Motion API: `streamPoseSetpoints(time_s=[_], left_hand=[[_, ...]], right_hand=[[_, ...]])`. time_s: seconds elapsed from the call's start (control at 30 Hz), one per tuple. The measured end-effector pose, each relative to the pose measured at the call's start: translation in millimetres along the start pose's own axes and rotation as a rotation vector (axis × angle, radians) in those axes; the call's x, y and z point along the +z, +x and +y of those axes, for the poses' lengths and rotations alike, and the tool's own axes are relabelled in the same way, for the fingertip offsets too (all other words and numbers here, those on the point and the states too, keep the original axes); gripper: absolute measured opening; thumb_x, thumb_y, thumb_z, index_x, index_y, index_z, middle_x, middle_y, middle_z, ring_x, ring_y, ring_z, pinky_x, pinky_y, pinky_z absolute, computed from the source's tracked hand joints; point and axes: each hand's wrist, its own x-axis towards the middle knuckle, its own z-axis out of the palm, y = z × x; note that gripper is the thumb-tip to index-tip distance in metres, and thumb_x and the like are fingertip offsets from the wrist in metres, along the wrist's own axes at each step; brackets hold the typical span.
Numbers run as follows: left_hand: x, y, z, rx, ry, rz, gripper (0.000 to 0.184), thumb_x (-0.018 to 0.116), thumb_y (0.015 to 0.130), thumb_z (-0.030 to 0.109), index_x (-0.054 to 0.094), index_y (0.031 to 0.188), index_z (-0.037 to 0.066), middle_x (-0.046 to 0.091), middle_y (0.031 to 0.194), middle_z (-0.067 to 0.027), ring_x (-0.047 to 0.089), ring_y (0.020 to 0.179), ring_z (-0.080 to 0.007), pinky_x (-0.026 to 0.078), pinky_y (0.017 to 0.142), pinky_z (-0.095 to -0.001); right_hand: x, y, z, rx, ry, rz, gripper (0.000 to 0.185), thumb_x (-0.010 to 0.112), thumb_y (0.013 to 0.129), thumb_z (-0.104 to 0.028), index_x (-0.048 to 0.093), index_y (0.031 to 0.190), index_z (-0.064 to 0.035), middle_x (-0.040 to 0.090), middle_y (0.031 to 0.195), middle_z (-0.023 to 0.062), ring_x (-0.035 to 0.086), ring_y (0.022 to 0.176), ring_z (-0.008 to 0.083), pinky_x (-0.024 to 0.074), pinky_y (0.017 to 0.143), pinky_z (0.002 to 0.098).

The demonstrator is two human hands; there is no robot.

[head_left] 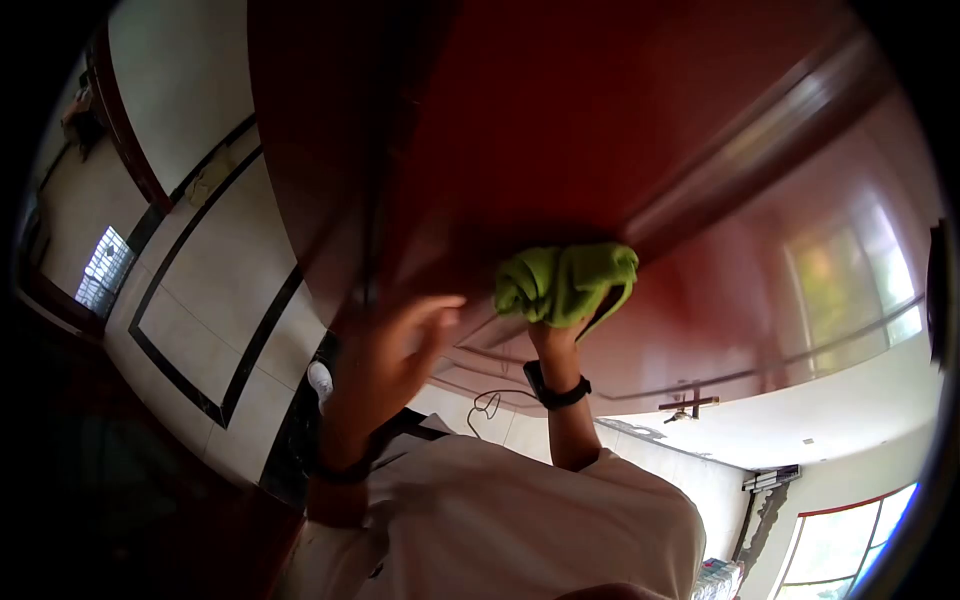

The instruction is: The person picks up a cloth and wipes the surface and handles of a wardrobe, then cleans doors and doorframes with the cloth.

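A bunched green cloth (570, 280) is wrapped over my right hand (562, 322), hiding most of its fingers. The cloth lies against a glossy dark red panelled surface (540, 130), which looks like a door. A dark watch sits on my right wrist. My left hand (395, 345) is in front of the lower part of the same surface, blurred, its fingers partly stretched and apart. It holds nothing that I can see, and I cannot tell whether it touches the panel. A dark band circles the left wrist.
A raised moulding (750, 140) crosses the red surface. Pale floor tiles (215, 310) with black border strips lie to the left, with a white shoe (320, 380) on them. A thin cable (485, 405) hangs behind my arms. A window (845, 540) is at lower right.
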Motion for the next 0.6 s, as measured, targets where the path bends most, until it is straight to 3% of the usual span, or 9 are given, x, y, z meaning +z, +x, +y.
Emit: streamPoseSetpoints(time_s=[0.03,0.07,0.1,0.17,0.27,0.4,0.6], left_hand=[[-35,-7,17,-0.097,-0.073,0.157,0.018,0.057,0.094,0.014,0.066,0.102,0.001,0.070,0.094,-0.0124,0.068,0.085,-0.0181,0.053,0.071,-0.0301],[-65,-14,26,0.063,-0.124,0.439,0.012,0.058,0.092,0.010,0.067,0.094,0.002,0.067,0.086,-0.0058,0.064,0.073,-0.0138,0.051,0.066,-0.0288],[-93,-14,33,0.278,-0.150,0.629,0.012,0.058,0.092,0.010,0.066,0.094,0.002,0.067,0.086,-0.0057,0.064,0.074,-0.0138,0.051,0.067,-0.0289],[-141,-2,50,0.733,-0.215,0.788,0.013,0.058,0.091,0.012,0.066,0.095,0.002,0.066,0.087,-0.0056,0.063,0.075,-0.0138,0.050,0.068,-0.0293],[-199,33,66,0.987,-0.255,0.765,0.013,0.058,0.091,0.014,0.064,0.095,0.003,0.065,0.088,-0.0055,0.062,0.076,-0.0138,0.049,0.069,-0.0298],[-251,91,53,1.039,-0.312,0.725,0.015,0.059,0.091,0.016,0.063,0.096,0.003,0.064,0.089,-0.0053,0.060,0.078,-0.0138,0.048,0.071,-0.0304],[-299,145,30,1.068,-0.350,0.694,0.017,0.059,0.090,0.021,0.060,0.097,0.005,0.062,0.090,-0.0050,0.058,0.081,-0.0138,0.046,0.074,-0.0314]], right_hand=[[13,-10,3,0.126,0.202,-0.015,0.045,0.066,0.084,-0.014,0.052,0.124,-0.0003,0.049,0.130,0.0172,0.047,0.120,0.0332,0.0366,0.103,0.0468],[25,-24,1,0.262,0.408,-0.034,0.040,0.063,0.088,-0.013,0.051,0.124,-0.0002,0.051,0.126,0.0137,0.051,0.113,0.0270,0.0420,0.099,0.0390],[25,-41,13,0.340,0.306,-0.153,0.033,0.061,0.090,-0.013,0.053,0.120,-0.0010,0.054,0.121,0.0118,0.053,0.108,0.0234,0.0442,0.095,0.0360],[36,-45,18,0.437,0.212,-0.289,0.027,0.059,0.093,-0.013,0.055,0.117,-0.0019,0.057,0.116,0.0098,0.056,0.103,0.0201,0.0464,0.091,0.0332],[31,16,15,0.485,0.211,-0.247,0.027,0.057,0.093,-0.015,0.054,0.117,-0.0021,0.057,0.116,0.0100,0.056,0.103,0.0206,0.0464,0.091,0.0336],[41,61,-8,0.498,0.126,-0.188,0.027,0.055,0.095,-0.016,0.054,0.117,-0.0024,0.058,0.115,0.0102,0.056,0.102,0.0214,0.0465,0.091,0.0342],[84,36,-80,0.652,0.150,-0.174,0.027,0.053,0.097,-0.019,0.053,0.118,-0.0028,0.058,0.115,0.0105,0.056,0.101,0.0226,0.0465,0.090,0.0352]])
